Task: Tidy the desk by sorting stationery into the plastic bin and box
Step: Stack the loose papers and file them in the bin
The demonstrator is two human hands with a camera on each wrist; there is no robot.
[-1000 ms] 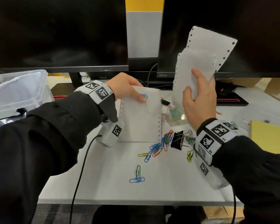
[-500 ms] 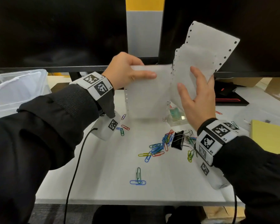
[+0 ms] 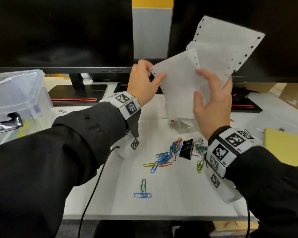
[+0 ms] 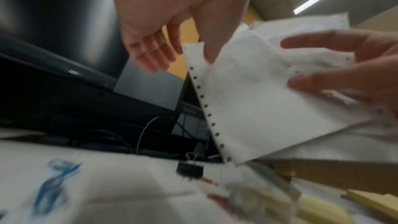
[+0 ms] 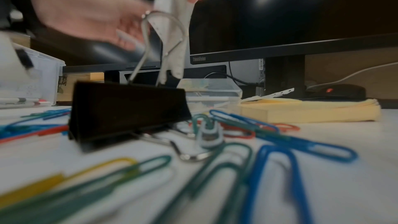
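My left hand pinches the upper-left corner of a white perforated sheet held up above the desk. The sheet overlaps the front of a fanned stack of similar sheets, which my right hand grips, fingers spread on the near side. In the left wrist view the sheet hangs from my thumb, with the right hand's fingers on it. Coloured paper clips and a black binder clip lie on the white desk below. A clear plastic bin stands at far left, a small clear box under the papers.
Two dark monitors stand close behind my hands, their stands on the desk. A yellow note pad lies at right. A blue and a green clip lie near the front edge. A black cable runs off the desk.
My left hand has lifted the sheet off the desk and carried it up and right onto the stack held in my right hand. The right hand has stayed about where it was.
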